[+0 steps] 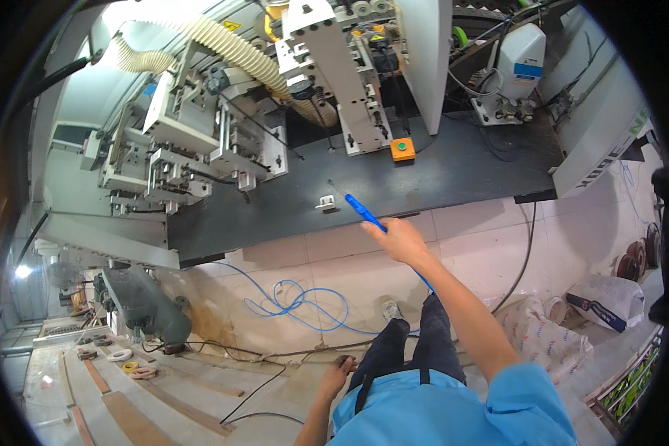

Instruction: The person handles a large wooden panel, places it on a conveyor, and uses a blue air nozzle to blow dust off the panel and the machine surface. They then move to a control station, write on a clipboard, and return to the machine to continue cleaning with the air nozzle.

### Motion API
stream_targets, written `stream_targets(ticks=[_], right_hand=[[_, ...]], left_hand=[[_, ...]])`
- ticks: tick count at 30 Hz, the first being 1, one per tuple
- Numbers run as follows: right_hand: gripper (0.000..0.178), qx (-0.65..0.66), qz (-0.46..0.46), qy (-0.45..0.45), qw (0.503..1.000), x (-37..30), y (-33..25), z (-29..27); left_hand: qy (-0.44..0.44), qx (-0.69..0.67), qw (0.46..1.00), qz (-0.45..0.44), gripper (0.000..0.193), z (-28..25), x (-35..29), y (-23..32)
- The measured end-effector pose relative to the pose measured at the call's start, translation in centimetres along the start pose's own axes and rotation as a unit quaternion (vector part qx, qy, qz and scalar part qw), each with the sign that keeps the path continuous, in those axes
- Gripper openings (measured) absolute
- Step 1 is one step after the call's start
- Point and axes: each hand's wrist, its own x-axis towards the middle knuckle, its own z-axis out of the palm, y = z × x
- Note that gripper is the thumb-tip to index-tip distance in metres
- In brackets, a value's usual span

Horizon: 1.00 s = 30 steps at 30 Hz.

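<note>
My right hand (405, 241) is closed around a blue air blow gun (364, 212) and reaches over the near edge of the dark machine bed (453, 175). The gun's thin nozzle points away from me, over the bed. Just left of it a small white block-like part (325, 202) rests on the bed. From behind my right hand a blue hose (427, 281) runs down past my leg. My left hand (338, 372) hangs low beside my left hip with its fingers curled. Whatever those fingers hold, if anything, I cannot make out.
Along the bed stand white machine units (223, 141), a ribbed cream duct (215, 44) and an orange box with a green button (403, 149). Blue hose loops (297, 306) and black cables lie on the floor. Sacks (543, 331) sit at right, wooden strips (137, 420) at lower left.
</note>
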Motion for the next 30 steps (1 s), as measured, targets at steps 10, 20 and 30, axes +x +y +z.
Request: stream_targets(ticks=[10,20,30], right_hand=[[0.059,0.014,-0.039,0.123,0.992,2.4,-9.1,5.0],[0.056,0.183,-0.009,0.292,0.939,-1.9,-4.0,-7.6],[0.064,0.056,-0.086,0.204,0.973,-4.2,-9.4,-10.6]], left_hand=[[0.055,-0.018,0.998,-0.007,0.041,-2.6,-1.5,-4.0],[-0.030,0.020,0.999,0.002,0.045,-4.2,3.4,-3.2],[-0.062,0.092,0.990,0.092,0.046,-2.8,6.4,0.3]])
